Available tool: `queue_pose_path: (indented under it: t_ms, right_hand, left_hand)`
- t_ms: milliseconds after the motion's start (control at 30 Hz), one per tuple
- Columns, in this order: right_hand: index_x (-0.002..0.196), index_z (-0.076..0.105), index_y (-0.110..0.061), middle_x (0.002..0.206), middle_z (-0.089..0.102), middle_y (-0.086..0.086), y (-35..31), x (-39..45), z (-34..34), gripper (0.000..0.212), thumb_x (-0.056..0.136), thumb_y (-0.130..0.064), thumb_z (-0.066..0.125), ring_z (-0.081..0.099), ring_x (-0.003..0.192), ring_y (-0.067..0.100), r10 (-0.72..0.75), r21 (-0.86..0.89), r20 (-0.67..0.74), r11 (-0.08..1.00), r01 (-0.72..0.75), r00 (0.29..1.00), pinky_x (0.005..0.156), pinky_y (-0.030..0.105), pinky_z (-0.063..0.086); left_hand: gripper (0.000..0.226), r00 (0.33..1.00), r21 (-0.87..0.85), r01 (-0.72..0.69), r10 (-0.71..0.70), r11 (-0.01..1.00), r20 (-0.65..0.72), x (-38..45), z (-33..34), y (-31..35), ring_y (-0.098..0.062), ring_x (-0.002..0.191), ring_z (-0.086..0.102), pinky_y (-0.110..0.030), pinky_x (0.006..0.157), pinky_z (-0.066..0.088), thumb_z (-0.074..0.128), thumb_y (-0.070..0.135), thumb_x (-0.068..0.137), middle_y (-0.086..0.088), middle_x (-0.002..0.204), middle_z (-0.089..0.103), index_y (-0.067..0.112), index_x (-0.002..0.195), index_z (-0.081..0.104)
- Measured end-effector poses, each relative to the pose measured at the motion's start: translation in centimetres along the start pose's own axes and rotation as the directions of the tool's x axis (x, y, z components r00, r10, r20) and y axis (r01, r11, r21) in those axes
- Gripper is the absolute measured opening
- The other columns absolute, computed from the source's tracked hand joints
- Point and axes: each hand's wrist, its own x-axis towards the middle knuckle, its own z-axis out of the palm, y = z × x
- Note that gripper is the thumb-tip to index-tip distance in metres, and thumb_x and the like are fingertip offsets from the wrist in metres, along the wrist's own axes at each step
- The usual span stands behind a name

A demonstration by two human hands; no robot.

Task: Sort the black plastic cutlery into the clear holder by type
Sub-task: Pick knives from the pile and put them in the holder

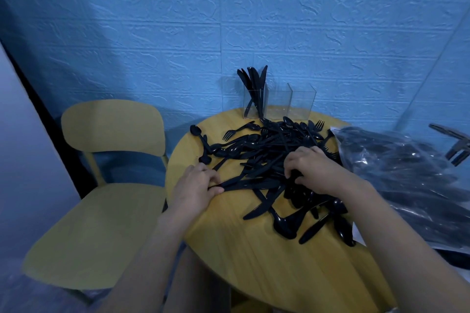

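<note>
A: Head view, the only one. What are the hands doing?

B: The left hand [197, 183], lower left of centre, has its fingers curled round the handles of black knives [248, 183] lying flat on the round yellow desk [254, 262], probably gathering one type together. The right hand [314, 169], centre right, digs into the cutlery pile [274, 155] with bent fingers pinching a piece I cannot identify.

A: And the pile itself?

B: Glossy black forks, spoons and knives tangled across the middle of the desk, handles crossing every way, which is likely why both hands work low in it.

A: Where is the clear holder [278, 103]?

B: Upper centre, at the far desk edge against the blue wall. Its left compartment holds upright knives; the others look empty.

A: Anything else?

B: A clear bag of more cutlery [407, 175] at right, and a yellow chair [106, 185] at left.
</note>
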Motion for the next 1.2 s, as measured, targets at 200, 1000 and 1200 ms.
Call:
queue_pose_path:
  t_ms: [200, 1000, 1200]
  right_hand:
    - [0.118, 0.061, -0.029, 0.137, 0.045, -0.013, 0.4, 0.0, -0.5, 0.031, 0.091, -0.016, 0.060, 0.031, 0.133, 0.011, 0.005, 0.150, 0.015, 0.989, -0.007, 1.000, 0.113, 0.034, 0.015]
    - [0.098, 0.057, -0.022, 0.098, 0.058, -0.007, -1.1, 2.7, -0.8, 0.015, 0.085, -0.023, 0.066, 0.052, 0.086, 0.009, -0.131, 0.406, -0.023, 0.905, 0.129, 0.991, 0.076, 0.023, 0.043]
    - [0.092, 0.060, -0.024, 0.093, 0.062, -0.006, 0.3, 1.0, -1.9, 0.015, 0.085, -0.013, 0.067, 0.053, 0.070, 0.003, 0.056, 0.756, -0.203, 0.644, 0.120, 0.978, 0.065, 0.014, 0.043]
  left_hand:
    - [0.006, 0.998, -0.137, 0.053, -0.050, 0.989, 0.030, 0.2, 0.1, 0.6, -0.011, 0.090, 0.055, -0.025, 0.080, 0.046, 0.066, 0.020, 0.087, 0.010, 0.087, 0.053, 0.020, 0.091, 0.061]
    - [0.020, 0.979, -0.956, 0.145, -0.175, 0.256, 0.102, -0.8, -2.1, 1.3, -0.008, 0.073, 0.065, -0.022, 0.064, 0.053, 0.051, 0.005, 0.095, -0.004, 0.090, 0.070, 0.015, 0.111, 0.057]
    - [0.023, 0.979, -0.968, 0.196, -0.082, 0.158, 0.185, -0.5, -2.0, 3.8, -0.016, 0.074, 0.071, -0.024, 0.064, 0.058, 0.046, 0.002, 0.097, -0.009, 0.092, 0.072, 0.015, 0.114, 0.054]
